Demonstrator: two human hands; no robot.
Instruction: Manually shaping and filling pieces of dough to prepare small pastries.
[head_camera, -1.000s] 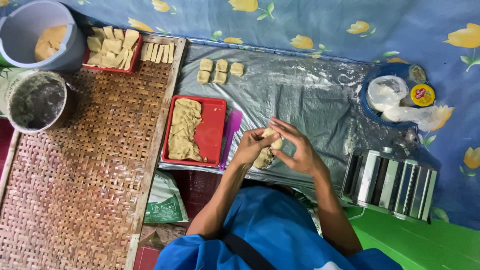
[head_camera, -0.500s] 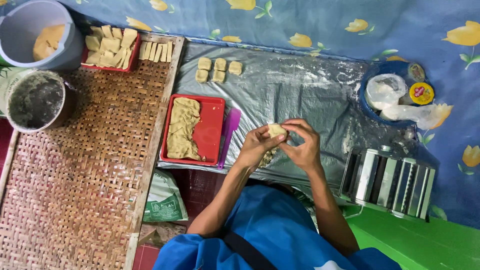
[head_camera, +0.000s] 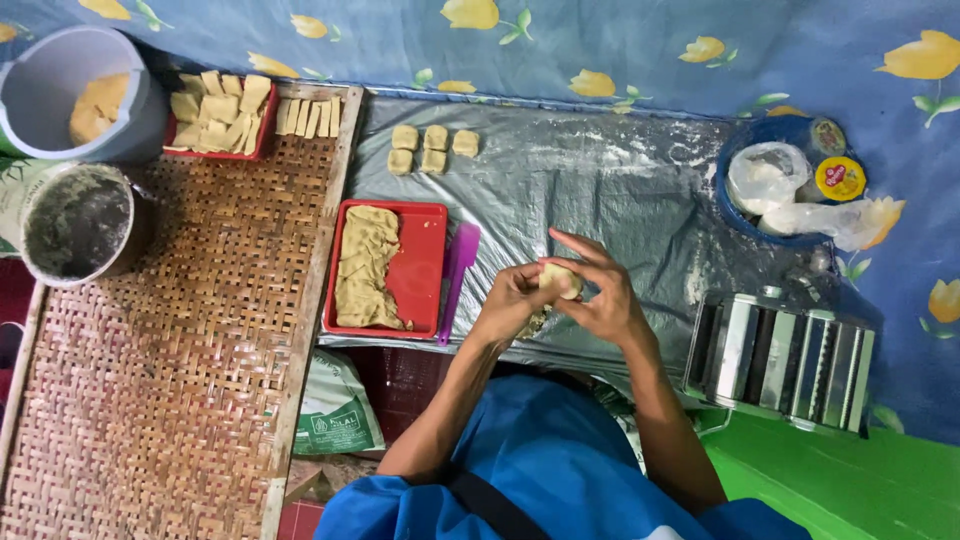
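Item: dough ball (head_camera: 562, 280), pale yellow, small, held up between both hands above the floured plastic sheet (head_camera: 600, 180), near the person's body and right of the red tray (head_camera: 425, 270).

Left hand (head_camera: 510, 300): fingers curled under and against the left side of the dough, grip closed on it.

Right hand (head_camera: 600, 295): thumb and forefinger pinched on the right side of the dough, other fingers fanned out and free.

Handling note: the piece looks soft, so light, even pressure from both sides should keep it round; squeezing hard with the pinch would likely dent or flatten it. Turning it a little between presses should smooth the seams. Working over the floured sheet seems wise, so that crumbs fall there.

Surroundings:
- Red tray, left of the hands, holds a rumpled strip of rolled dough (head_camera: 368, 268) along its left half.
- Purple scraper (head_camera: 458, 275), lying just beside the tray's right edge.
- Five small dough blocks (head_camera: 432, 148), far side of the sheet.
- Pasta roller (head_camera: 780, 355), metal, right and near.
- Blue bowl (head_camera: 735, 215), far right, with plastic bags and a small yellow-lidded jar.
- Woven bamboo tray (head_camera: 170, 350), left, with cut dough pieces (head_camera: 220, 108) at its far end.
- Two buckets, far left; one holds a lump of dough.
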